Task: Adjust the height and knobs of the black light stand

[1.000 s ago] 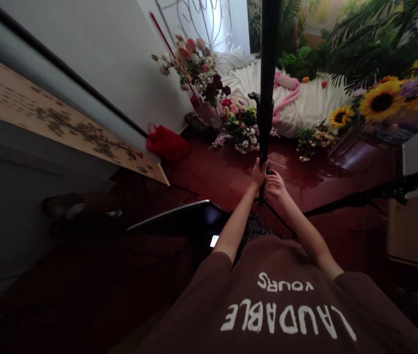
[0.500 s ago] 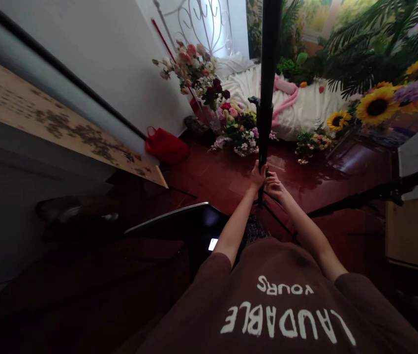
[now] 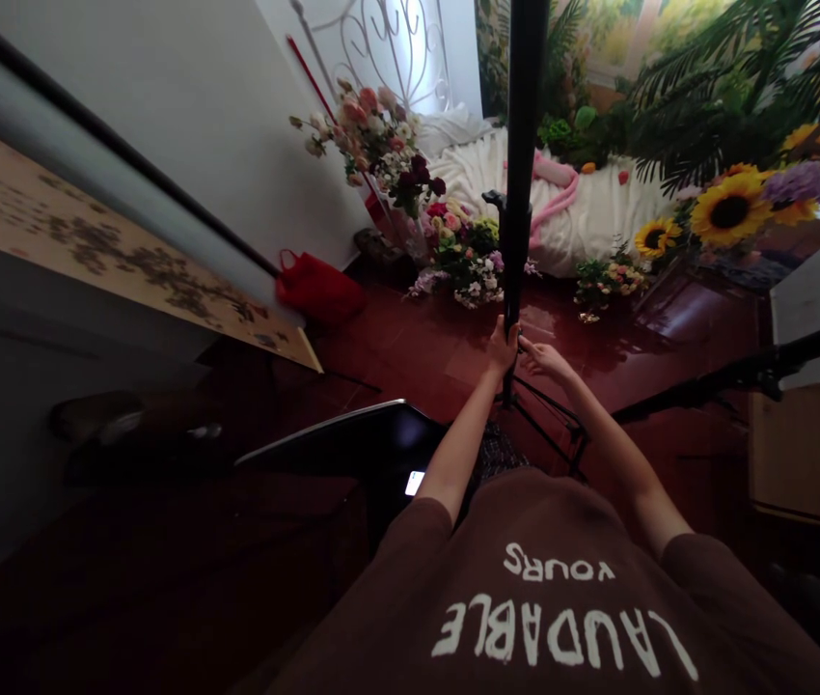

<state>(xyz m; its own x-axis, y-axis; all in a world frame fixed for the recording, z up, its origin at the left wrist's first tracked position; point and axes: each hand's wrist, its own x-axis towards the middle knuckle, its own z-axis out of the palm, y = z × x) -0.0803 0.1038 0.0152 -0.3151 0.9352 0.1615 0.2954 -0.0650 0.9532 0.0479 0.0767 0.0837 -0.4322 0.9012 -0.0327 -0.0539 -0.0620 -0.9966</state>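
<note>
A black upright light-stand pole [image 3: 521, 125] rises in front of me from spread tripod legs [image 3: 544, 425]. My left hand [image 3: 503, 349] is wrapped around its lower part, fingers closed. Just right of the pole is my right hand [image 3: 546, 360], fingers stretched out and loosely apart. One of its fingertips reaches to a small dark knob [image 3: 520, 334] on the pole; whether it touches is too small to tell. Higher up, another black clamp knob [image 3: 495, 199] sticks out to the left.
A second black pole [image 3: 728, 378] slants in from the right. Left of my arms are a dark flat panel [image 3: 352, 436], a red bag [image 3: 319, 287] and a long printed board [image 3: 127, 251]. Flowers [image 3: 464, 246], sunflowers [image 3: 730, 210] and white cloth [image 3: 598, 212] lie ahead on the red floor [image 3: 417, 338].
My right hand's fingers have loosened from the knob and spread, the hand drawing slightly right. My left hand keeps its hold on the pole. The view has shifted slightly.
</note>
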